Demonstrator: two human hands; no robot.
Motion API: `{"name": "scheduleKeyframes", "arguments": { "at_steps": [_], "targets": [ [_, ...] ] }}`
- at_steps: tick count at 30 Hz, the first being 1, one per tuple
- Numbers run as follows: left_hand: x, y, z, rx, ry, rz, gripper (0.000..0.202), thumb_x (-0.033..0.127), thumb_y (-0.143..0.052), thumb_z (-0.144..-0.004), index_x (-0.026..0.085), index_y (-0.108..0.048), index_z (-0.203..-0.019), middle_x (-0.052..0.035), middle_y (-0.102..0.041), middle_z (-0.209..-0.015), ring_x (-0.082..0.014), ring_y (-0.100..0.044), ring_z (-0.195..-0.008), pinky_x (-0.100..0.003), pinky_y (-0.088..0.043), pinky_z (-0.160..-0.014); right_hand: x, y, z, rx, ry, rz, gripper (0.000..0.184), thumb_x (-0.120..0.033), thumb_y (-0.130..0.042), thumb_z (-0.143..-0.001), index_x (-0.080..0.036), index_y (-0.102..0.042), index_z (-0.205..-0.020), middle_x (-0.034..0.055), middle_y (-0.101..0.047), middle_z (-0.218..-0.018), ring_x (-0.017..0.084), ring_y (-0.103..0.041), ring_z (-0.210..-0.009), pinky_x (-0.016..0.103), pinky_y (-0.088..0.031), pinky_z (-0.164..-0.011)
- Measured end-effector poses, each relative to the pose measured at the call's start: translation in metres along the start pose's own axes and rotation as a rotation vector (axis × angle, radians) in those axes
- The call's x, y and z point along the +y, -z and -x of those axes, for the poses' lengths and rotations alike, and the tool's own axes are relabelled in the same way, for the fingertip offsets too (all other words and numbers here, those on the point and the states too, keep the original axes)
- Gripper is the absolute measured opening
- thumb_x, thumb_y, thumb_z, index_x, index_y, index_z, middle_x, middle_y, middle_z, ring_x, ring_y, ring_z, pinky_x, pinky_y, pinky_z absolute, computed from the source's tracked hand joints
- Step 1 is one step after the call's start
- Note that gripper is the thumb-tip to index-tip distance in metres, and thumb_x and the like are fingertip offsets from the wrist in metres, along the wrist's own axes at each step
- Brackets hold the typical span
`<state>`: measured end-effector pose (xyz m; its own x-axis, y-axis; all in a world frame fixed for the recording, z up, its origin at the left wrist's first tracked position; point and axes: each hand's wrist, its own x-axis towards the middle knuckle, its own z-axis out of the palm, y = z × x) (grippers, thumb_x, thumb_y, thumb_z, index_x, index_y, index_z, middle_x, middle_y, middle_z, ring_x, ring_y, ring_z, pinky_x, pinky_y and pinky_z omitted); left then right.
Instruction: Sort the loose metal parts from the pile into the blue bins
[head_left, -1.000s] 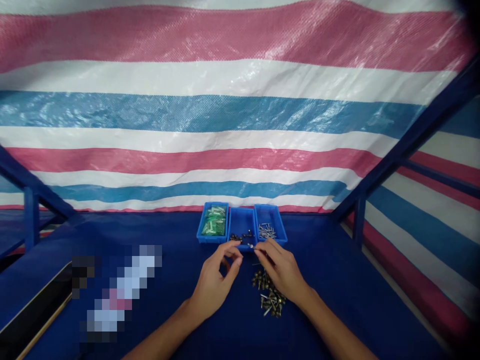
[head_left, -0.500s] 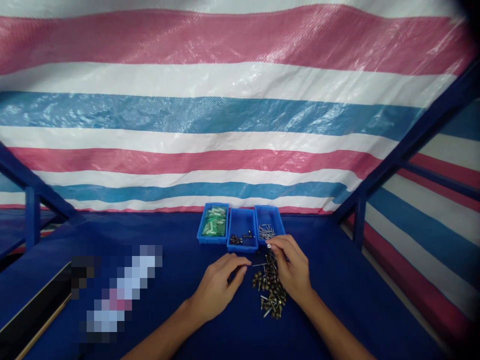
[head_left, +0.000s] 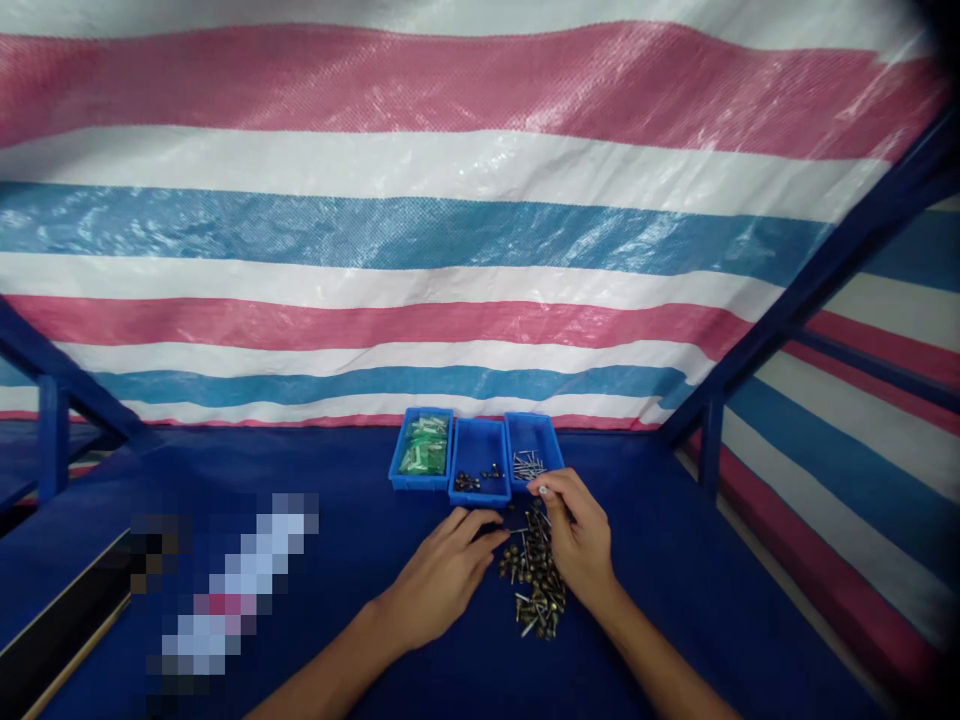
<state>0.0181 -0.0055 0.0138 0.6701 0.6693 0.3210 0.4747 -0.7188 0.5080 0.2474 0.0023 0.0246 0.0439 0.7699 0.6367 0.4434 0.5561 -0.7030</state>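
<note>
A metal piece (head_left: 541, 491) is pinched by the right hand (head_left: 577, 535) above loose brass-headed tacks (head_left: 534, 585); the left hand (head_left: 442, 578) is laid open beside them.

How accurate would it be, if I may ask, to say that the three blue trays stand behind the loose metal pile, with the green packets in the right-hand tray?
Not quite: the head view shows the green packets in the left-hand tray, not the right-hand one. The rest stands as you said.
</note>
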Motion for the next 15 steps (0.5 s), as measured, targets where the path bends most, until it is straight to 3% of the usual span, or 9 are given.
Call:
{"name": "scheduleKeyframes", "arguments": {
  "at_steps": [3,8,15],
  "targets": [
    [0.0,0.0,-0.001,-0.006,-0.038,-0.016,0.046,0.008,-0.054,-0.107,0.029,-0.063,-0.147,-0.0063,-0.064,-0.148,-0.026,-0.058,-0.137,-0.048,-0.052,-0.117,-0.001,-0.001,-0.001,0.008,-0.007,0.002,0.025,-0.03,-0.05,-0.111,-0.024,-0.073,-0.101,0.0069,-0.072,-0.096,0.023,-0.07,-0.09,0.036,-0.058,-0.082],
    [0.0,0.002,-0.002,-0.034,-0.051,-0.045,0.048,0.006,-0.055,-0.106,0.028,-0.063,-0.148,-0.0054,-0.07,-0.144,-0.0264,-0.061,-0.13,-0.046,-0.055,-0.111,-0.002,-0.002,0.0,0.026,0.003,0.02,0.02,-0.028,-0.052,-0.11,-0.024,-0.071,-0.104,0.0054,-0.07,-0.097,0.021,-0.069,-0.091,0.033,-0.055,-0.082],
    [-0.001,0.002,0.002,-0.042,-0.035,-0.057,0.046,0.004,-0.053,-0.106,0.027,-0.062,-0.145,-0.0057,-0.07,-0.14,-0.0258,-0.062,-0.127,-0.044,-0.054,-0.107,0.009,-0.001,-0.002,0.072,-0.135,0.351,0.027,-0.041,-0.054,-0.109,-0.024,-0.065,-0.092,0.0006,-0.064,-0.082,0.017,-0.059,-0.068,0.029,-0.047,-0.069]
  ]
}}
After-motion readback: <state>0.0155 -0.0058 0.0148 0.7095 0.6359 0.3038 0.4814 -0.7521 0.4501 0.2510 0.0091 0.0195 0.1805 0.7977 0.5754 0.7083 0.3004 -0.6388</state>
